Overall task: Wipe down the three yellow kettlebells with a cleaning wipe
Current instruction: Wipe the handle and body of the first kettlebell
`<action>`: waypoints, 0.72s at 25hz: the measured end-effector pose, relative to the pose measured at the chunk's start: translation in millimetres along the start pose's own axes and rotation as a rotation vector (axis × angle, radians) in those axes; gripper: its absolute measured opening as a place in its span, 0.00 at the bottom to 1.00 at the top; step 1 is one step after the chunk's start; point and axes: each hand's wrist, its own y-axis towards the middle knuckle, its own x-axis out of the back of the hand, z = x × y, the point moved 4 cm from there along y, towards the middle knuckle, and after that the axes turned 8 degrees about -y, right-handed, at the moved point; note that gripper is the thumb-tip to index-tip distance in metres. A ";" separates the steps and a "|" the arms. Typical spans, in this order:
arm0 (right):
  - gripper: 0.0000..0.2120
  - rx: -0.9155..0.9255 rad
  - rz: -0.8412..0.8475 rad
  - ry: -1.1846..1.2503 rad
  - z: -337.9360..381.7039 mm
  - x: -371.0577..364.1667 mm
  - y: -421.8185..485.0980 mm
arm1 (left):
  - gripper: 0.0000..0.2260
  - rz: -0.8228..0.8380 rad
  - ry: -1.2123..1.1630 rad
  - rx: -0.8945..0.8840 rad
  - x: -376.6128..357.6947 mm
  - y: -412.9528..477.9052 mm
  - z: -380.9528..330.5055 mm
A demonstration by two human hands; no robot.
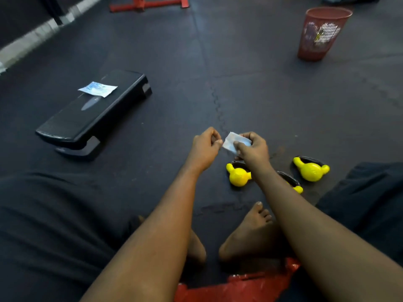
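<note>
Three small yellow kettlebells lie on the dark floor mat right of centre: one (238,176) by my right wrist, one (297,188) mostly hidden behind my right forearm, one (310,170) farther right. My right hand (253,149) pinches a small white wipe sachet (232,142) above them. My left hand (206,146) pinches the sachet's left edge with thumb and fingers. Both hands are held above the floor, just beyond the kettlebells.
A black aerobic step (93,115) lies to the left with another wipe packet (98,89) on top. A red mesh waste bin (321,33) stands at the far right. My bare feet (248,232) and dark trouser legs fill the foreground. A red metal frame (148,4) is at the back.
</note>
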 end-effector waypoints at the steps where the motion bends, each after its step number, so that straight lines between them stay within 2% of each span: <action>1: 0.06 -0.040 -0.028 -0.018 -20.9 -2.0 11.0 | 0.03 -0.006 0.012 0.046 -9.8 8.7 19.5; 6: 0.08 -0.240 -0.138 -0.089 -114.9 -6.5 68.6 | 0.07 0.033 0.114 0.317 -68.2 50.1 121.5; 11: 0.03 -0.361 -0.262 -0.146 -172.2 -12.4 106.3 | 0.21 0.160 0.263 0.600 -132.0 82.5 187.7; 14: 0.02 -0.440 -0.370 -0.210 -194.5 -11.0 109.2 | 0.23 0.171 0.304 0.662 -156.6 81.8 195.3; 18: 0.03 -0.559 -0.404 -0.250 -208.6 -13.4 110.9 | 0.18 0.126 0.270 0.681 -163.3 83.3 189.2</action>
